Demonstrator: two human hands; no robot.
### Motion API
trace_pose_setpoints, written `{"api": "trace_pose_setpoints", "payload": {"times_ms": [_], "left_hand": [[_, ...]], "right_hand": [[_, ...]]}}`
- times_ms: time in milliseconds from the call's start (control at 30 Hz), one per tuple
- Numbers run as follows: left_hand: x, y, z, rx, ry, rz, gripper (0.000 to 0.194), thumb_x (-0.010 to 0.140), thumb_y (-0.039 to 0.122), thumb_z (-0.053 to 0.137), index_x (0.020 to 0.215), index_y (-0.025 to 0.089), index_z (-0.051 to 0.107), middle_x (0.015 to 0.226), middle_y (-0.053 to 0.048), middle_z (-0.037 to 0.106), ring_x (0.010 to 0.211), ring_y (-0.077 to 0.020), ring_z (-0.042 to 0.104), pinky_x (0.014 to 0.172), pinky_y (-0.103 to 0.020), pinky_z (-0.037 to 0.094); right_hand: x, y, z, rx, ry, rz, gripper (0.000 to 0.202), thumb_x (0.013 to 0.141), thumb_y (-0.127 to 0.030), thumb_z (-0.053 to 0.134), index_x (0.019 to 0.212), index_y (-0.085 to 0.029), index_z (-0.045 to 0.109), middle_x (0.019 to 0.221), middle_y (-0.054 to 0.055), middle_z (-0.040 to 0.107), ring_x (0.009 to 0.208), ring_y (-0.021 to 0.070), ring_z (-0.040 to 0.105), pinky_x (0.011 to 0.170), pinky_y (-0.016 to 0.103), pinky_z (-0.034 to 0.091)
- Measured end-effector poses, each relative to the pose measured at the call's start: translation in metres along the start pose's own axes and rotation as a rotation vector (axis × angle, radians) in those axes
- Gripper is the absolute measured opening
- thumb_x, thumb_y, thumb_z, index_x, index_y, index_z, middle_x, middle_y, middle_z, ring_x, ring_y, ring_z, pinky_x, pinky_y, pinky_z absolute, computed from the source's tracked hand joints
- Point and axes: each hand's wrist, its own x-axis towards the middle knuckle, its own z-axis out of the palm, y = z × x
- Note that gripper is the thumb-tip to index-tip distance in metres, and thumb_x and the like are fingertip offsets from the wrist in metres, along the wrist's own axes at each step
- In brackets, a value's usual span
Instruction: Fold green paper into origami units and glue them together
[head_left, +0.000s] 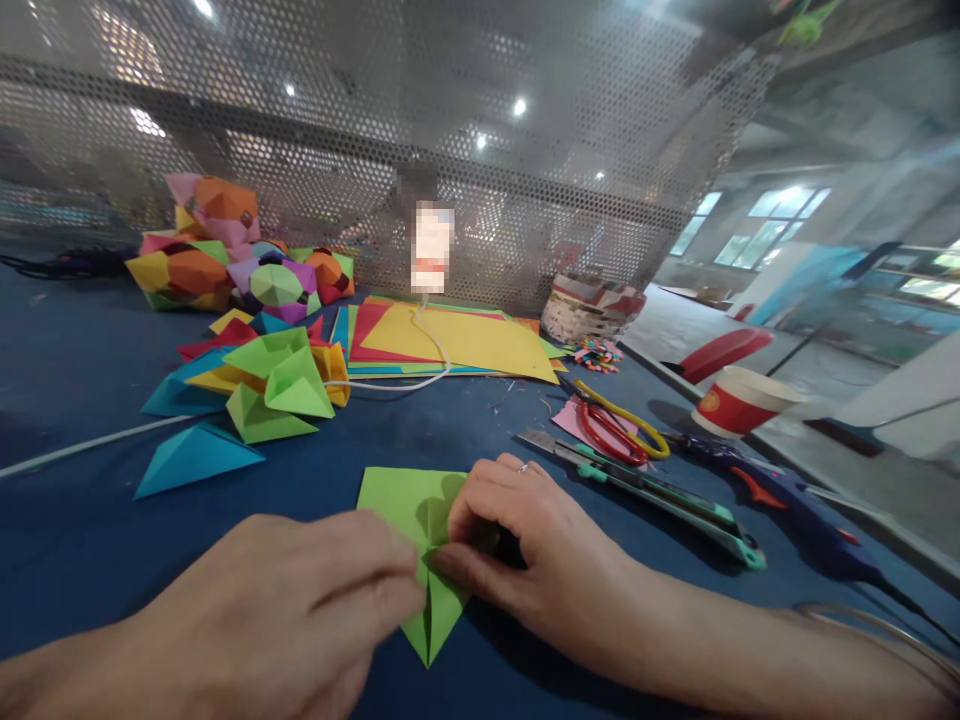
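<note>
Left hand [300, 590] nearest, fingers bent together at left side of green paper [394, 495]; cannot tell whether they grip it. Right hand [540, 540] has thumb and forefinger curled close over paper's right side; pinch unclear too. Paper lies on blue table [420, 430] between hands, pointed end toward camera. For clean fold, probably best: line edges up with centre crease, pin tip, press firmly outward, avoid skewing layers.
</note>
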Motion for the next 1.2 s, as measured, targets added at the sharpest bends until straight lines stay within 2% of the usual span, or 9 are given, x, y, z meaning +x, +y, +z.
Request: {"api": "trace_pose_setpoints", "payload": {"times_ms": [67, 133, 300, 367, 500, 633, 700, 867, 1200], "left_hand": [[0.01, 0.0, -0.004, -0.007, 0.012, 0.012, 0.036, 0.094, 0.016, 0.055, 0.124, 0.031, 0.066, 0.123, -0.001, 0.076, 0.103, -0.0188, 0.074, 0.083, -0.024, 0.059], [0.02, -0.001, -0.007, -0.081, -0.023, -0.009, 0.03, 0.097, 0.02, 0.061, 0.125, 0.03, 0.064, 0.127, -0.001, 0.072, 0.113, -0.019, 0.071, 0.092, -0.024, 0.058], [0.03, -0.006, -0.008, -0.225, -0.125, -0.129, 0.019, 0.093, 0.029, 0.071, 0.112, 0.028, 0.069, 0.114, -0.002, 0.072, 0.106, -0.0226, 0.07, 0.092, -0.033, 0.056], [0.03, -0.006, -0.008, -0.261, -0.154, -0.179, 0.02, 0.091, 0.029, 0.072, 0.111, 0.028, 0.07, 0.112, -0.002, 0.073, 0.107, -0.0244, 0.068, 0.095, -0.036, 0.053], [0.033, -0.005, -0.009, -0.356, -0.243, -0.298, 0.018, 0.088, 0.026, 0.071, 0.106, 0.027, 0.069, 0.102, 0.001, 0.07, 0.095, -0.0215, 0.065, 0.085, -0.033, 0.049], [0.042, -0.004, -0.013, -0.412, -0.324, -0.374, 0.009, 0.085, 0.027, 0.071, 0.091, 0.024, 0.065, 0.088, 0.003, 0.063, 0.081, -0.0187, 0.058, 0.073, -0.031, 0.043], [0.046, -0.005, -0.015, -0.428, -0.339, -0.38, 0.011, 0.085, 0.029, 0.071, 0.084, 0.023, 0.062, 0.084, 0.003, 0.061, 0.079, -0.0182, 0.056, 0.072, -0.031, 0.04], [0.048, -0.006, -0.015, -0.473, -0.35, -0.354, 0.016, 0.086, 0.026, 0.063, 0.071, 0.022, 0.056, 0.078, 0.003, 0.059, 0.079, -0.0181, 0.053, 0.073, -0.032, 0.037], [0.051, -0.002, -0.01, -0.414, -0.334, -0.419, 0.019, 0.083, 0.031, 0.061, 0.069, 0.022, 0.054, 0.078, 0.001, 0.06, 0.078, -0.0198, 0.053, 0.073, -0.034, 0.035]], "right_hand": [[-0.001, -0.001, 0.001, -0.037, -0.005, 0.012, 0.02, 0.092, -0.021, 0.076, 0.079, -0.018, 0.061, 0.08, -0.002, 0.061, 0.078, 0.016, 0.051, 0.079, 0.034, 0.035], [-0.002, -0.002, 0.001, -0.065, -0.004, 0.011, 0.017, 0.092, -0.02, 0.076, 0.082, -0.018, 0.062, 0.083, -0.001, 0.062, 0.079, 0.017, 0.052, 0.079, 0.035, 0.036], [-0.008, 0.0, 0.001, -0.076, 0.088, -0.041, 0.012, 0.091, -0.017, 0.076, 0.095, -0.019, 0.065, 0.095, 0.002, 0.067, 0.089, 0.0191, 0.058, 0.08, 0.034, 0.042], [-0.012, 0.002, 0.001, -0.055, 0.106, -0.135, 0.009, 0.093, -0.013, 0.073, 0.094, -0.019, 0.066, 0.096, 0.002, 0.069, 0.089, 0.0179, 0.06, 0.082, 0.033, 0.045], [-0.02, 0.004, -0.004, 0.053, 0.04, -0.407, 0.012, 0.103, -0.013, 0.061, 0.1, -0.016, 0.073, 0.098, 0.005, 0.073, 0.091, 0.0144, 0.064, 0.084, 0.026, 0.051], [-0.025, 0.005, -0.011, 0.038, -0.043, -0.551, 0.029, 0.094, 0.0, 0.055, 0.11, -0.013, 0.076, 0.109, 0.008, 0.074, 0.099, 0.0144, 0.068, 0.09, 0.024, 0.055], [-0.025, 0.007, -0.013, 0.004, -0.072, -0.583, 0.032, 0.09, 0.0, 0.058, 0.113, -0.012, 0.076, 0.112, 0.007, 0.075, 0.103, 0.0158, 0.069, 0.094, 0.027, 0.055], [-0.024, 0.012, -0.014, -0.075, -0.101, -0.665, 0.025, 0.094, -0.021, 0.072, 0.116, -0.01, 0.075, 0.113, 0.007, 0.078, 0.104, 0.0187, 0.069, 0.094, 0.03, 0.055], [-0.025, 0.017, -0.011, -0.109, -0.146, -0.722, 0.026, 0.101, -0.017, 0.057, 0.122, -0.009, 0.071, 0.108, 0.009, 0.076, 0.106, 0.0181, 0.067, 0.095, 0.029, 0.055]]}}
